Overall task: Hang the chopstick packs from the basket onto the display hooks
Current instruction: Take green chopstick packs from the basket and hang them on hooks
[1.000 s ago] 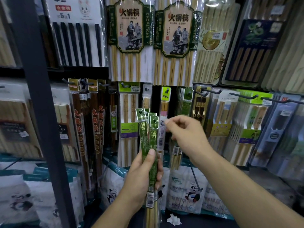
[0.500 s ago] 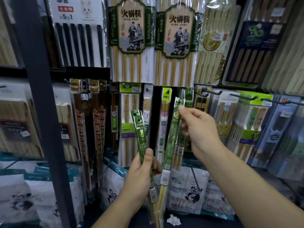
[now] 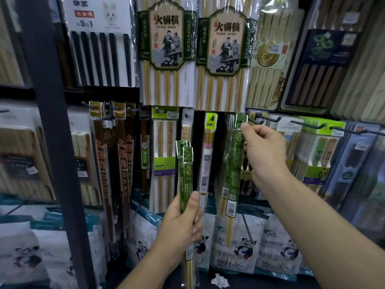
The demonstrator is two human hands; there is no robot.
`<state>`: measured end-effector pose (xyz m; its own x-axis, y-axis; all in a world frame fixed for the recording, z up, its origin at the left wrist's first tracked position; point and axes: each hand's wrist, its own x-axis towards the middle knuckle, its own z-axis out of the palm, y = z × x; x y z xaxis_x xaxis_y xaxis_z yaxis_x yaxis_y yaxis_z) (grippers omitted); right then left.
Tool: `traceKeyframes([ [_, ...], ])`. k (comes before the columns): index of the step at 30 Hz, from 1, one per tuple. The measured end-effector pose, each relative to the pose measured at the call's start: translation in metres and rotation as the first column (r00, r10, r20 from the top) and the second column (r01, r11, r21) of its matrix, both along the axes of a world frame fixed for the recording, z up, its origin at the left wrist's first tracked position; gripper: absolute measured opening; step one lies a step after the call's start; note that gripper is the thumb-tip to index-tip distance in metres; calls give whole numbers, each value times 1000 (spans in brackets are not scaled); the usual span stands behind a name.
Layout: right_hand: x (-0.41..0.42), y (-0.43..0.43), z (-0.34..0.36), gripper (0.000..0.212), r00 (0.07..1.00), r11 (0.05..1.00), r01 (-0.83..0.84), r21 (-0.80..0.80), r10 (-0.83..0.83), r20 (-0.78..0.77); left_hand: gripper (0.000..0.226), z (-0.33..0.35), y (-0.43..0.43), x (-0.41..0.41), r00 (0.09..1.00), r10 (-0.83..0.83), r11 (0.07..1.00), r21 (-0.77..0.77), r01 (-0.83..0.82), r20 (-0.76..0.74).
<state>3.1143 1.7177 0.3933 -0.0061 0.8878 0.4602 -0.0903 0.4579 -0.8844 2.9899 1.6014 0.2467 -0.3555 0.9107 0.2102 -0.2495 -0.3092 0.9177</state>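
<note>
**Chopstick Display: Pack Held at Hook Level**

A dark-framed shop display rack point(image 3: 52, 142) carries black wire display hooks point(image 3: 268, 119) loaded with packaged chopsticks. White panda-print bags point(image 3: 243, 247) line the shelf point(image 3: 270, 282) below. The right hand point(image 3: 264, 151) pinches the top of one green-sleeved bamboo chopstick pack point(image 3: 235, 159), tab up and long axis near vertical. Whether its hole sits on a hook cannot be told. The left hand point(image 3: 183, 222) grips a bundle of matching green packs point(image 3: 186, 170), upright, tabs up.

It was a shop. Packaged chopsticks point(image 3: 167, 51) hung in rows from metal display hooks point(image 3: 305, 124), many bearing barcode labels point(image 3: 231, 207).
</note>
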Motion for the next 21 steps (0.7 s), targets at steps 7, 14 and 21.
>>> traceKeyframes([
  [7,-2,3,3,40,1000,1000,17,10,-17,-15,37,0,0,-2,992,-89,995,40,86,84],
  [14,-4,4,4,39,999,1000,17,-5,-17,-36,23,1,0,-2,992,-76,996,57,71,99],
  [21,-5,6,1,33,999,999,39,-4,-39,-11,29,0,-1,-3,997,-60,998,36,58,57],
])
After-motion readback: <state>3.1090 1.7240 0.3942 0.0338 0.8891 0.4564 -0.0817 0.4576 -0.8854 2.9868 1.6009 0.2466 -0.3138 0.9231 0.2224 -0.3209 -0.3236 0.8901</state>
